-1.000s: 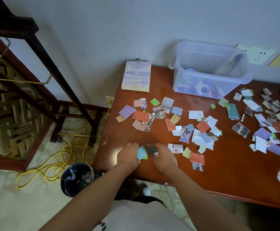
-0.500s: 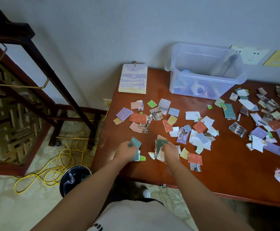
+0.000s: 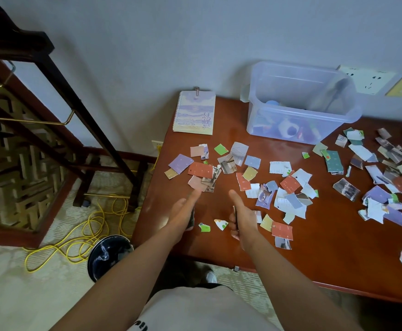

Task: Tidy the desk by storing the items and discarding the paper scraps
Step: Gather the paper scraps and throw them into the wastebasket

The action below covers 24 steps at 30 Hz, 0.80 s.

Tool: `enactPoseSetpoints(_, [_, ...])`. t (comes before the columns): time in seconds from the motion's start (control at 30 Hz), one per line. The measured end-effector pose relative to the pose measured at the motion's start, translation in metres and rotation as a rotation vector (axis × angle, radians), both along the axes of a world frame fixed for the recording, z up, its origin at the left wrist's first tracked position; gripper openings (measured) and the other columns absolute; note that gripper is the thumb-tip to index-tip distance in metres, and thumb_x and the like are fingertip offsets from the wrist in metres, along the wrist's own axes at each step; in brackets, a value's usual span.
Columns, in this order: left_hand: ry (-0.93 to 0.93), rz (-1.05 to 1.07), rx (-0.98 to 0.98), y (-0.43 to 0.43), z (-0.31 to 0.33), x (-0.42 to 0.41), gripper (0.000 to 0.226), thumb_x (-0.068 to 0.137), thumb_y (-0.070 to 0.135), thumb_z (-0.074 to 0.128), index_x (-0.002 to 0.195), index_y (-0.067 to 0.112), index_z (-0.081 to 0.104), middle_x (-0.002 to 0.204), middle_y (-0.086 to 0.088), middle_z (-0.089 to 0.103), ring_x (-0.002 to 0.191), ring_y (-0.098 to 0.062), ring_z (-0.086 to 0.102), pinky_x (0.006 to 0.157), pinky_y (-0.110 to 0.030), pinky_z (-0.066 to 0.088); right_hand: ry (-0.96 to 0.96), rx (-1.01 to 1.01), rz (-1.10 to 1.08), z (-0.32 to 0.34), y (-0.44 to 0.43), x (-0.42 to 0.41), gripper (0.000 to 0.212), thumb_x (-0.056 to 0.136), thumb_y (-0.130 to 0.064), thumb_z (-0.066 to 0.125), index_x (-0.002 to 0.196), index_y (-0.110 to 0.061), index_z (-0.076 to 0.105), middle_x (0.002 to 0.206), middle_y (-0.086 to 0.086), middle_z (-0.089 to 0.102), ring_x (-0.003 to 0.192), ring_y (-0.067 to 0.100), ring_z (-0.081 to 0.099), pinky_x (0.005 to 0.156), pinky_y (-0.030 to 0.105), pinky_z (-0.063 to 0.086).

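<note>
Hands have moved up and forward over the worktop since 0.5 s ago. Right hand grip curled on a scrap; left hand grip blurred, can't tell. Most scraps still on the worktop. Bin on the floor left, likely next.

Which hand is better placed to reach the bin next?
Left. Both hold scraps, but left hand is by the desk's left edge, nearest the floor bin; right hand sits farther in.
</note>
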<state>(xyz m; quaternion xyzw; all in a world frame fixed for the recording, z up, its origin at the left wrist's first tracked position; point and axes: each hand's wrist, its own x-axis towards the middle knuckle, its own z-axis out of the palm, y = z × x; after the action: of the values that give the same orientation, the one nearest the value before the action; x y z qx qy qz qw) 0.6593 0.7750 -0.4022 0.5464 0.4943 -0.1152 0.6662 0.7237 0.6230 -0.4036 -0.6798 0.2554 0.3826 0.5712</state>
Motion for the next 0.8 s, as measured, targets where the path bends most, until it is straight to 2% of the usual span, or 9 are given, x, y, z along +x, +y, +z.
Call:
enactPoseSetpoints(0.03, [-0.014,-0.047,0.009,-0.001,-0.002,-0.002,0.063,0.067,0.075,0.067,0.095,0.019,0.057,0.073,0.001,0.053,0.061,-0.012,0.048,0.053,-0.024,0.04,-0.036,-0.024,0.041,-0.002,0.001,-0.001,0.052,0.076,-0.069,0.064,0.081,-0.018,0.059,0.061,-0.004,0.043,0.053,0.009,0.037,0.046,0.022,0.032])
enactPoseSetpoints(0.1, [-0.002,-0.118,0.062,-0.004,-0.007,-0.006,0.047,0.072,0.056,0.076,0.095,0.018,0.058,0.071,0.002,0.053,0.059,-0.011,0.046,0.053,-0.025,0.04,-0.133,-0.103,0.115,-0.007,0.001,-0.003,0.041,0.077,-0.058,0.07,0.095,-0.021,0.06,0.076,-0.004,0.057,0.07,0.012,0.052,0.057,0.029,0.044])
enactPoseSetpoints(0.17, [0.024,-0.188,0.16,-0.005,-0.009,-0.007,0.035,0.073,0.039,0.075,0.095,0.017,0.06,0.082,-0.003,0.062,0.068,-0.015,0.055,0.065,-0.033,0.049,-0.243,-0.245,0.26,-0.011,0.0,-0.005,0.036,0.078,-0.045,0.069,0.104,-0.02,0.062,0.098,0.004,0.068,0.091,0.021,0.063,0.075,0.039,0.055])
enactPoseSetpoints(0.2, [0.028,-0.236,0.224,-0.005,-0.01,-0.008,0.033,0.07,0.035,0.073,0.094,0.017,0.06,0.086,-0.004,0.064,0.073,-0.017,0.058,0.074,-0.037,0.052,-0.297,-0.334,0.366,-0.013,-0.003,-0.006,0.042,0.077,-0.043,0.066,0.112,-0.019,0.062,0.106,0.004,0.068,0.096,0.021,0.064,0.08,0.04,0.057])
enactPoseSetpoints(0.23, [0.032,-0.313,0.278,-0.005,-0.01,-0.01,0.032,0.067,0.034,0.07,0.093,0.018,0.06,0.089,-0.003,0.065,0.077,-0.018,0.06,0.081,-0.041,0.052,-0.341,-0.419,0.471,-0.013,-0.005,-0.007,0.049,0.077,-0.043,0.064,0.12,-0.019,0.06,0.112,0.002,0.067,0.099,0.019,0.063,0.081,0.038,0.057])
enactPoseSetpoints(0.33, [0.05,-0.655,0.521,-0.006,-0.01,-0.019,0.033,0.074,0.037,0.07,0.1,0.023,0.057,0.097,0.004,0.063,0.09,-0.019,0.061,0.08,-0.037,0.05,-0.438,-0.608,0.707,-0.011,-0.008,-0.011,0.056,0.084,-0.045,0.062,0.135,-0.024,0.052,0.13,-0.003,0.061,0.112,0.018,0.059,0.078,0.028,0.051])
enactPoseSetpoints(0.43, [0.023,-0.825,0.716,-0.008,-0.015,-0.024,0.04,0.079,0.038,0.07,0.115,0.027,0.054,0.112,0.006,0.058,0.101,-0.018,0.059,0.085,-0.033,0.05,-0.532,-0.694,0.806,-0.01,-0.009,-0.016,0.043,0.088,-0.042,0.058,0.129,-0.029,0.053,0.123,-0.005,0.064,0.106,0.015,0.061,0.069,0.024,0.048])
enactPoseSetpoints(0.6, [0.028,-0.936,0.844,-0.01,-0.019,-0.023,0.046,0.08,0.04,0.07,0.121,0.028,0.053,0.119,0.004,0.056,0.107,-0.016,0.057,0.086,-0.033,0.051,-0.584,-0.726,0.831,-0.012,-0.009,-0.02,0.038,0.088,-0.038,0.062,0.123,-0.031,0.052,0.115,-0.005,0.066,0.098,0.015,0.064,0.061,0.022,0.046])
enactPoseSetpoints(0.8, [0.063,-0.991,0.886,-0.012,-0.02,-0.018,0.05,0.082,0.039,0.069,0.127,0.026,0.053,0.125,0.002,0.055,0.113,-0.02,0.057,0.089,-0.035,0.05,-0.594,-0.744,0.857,-0.017,-0.005,-0.018,0.03,0.089,-0.032,0.06,0.118,-0.027,0.057,0.108,-0.004,0.067,0.094,0.016,0.064,0.066,0.026,0.051])
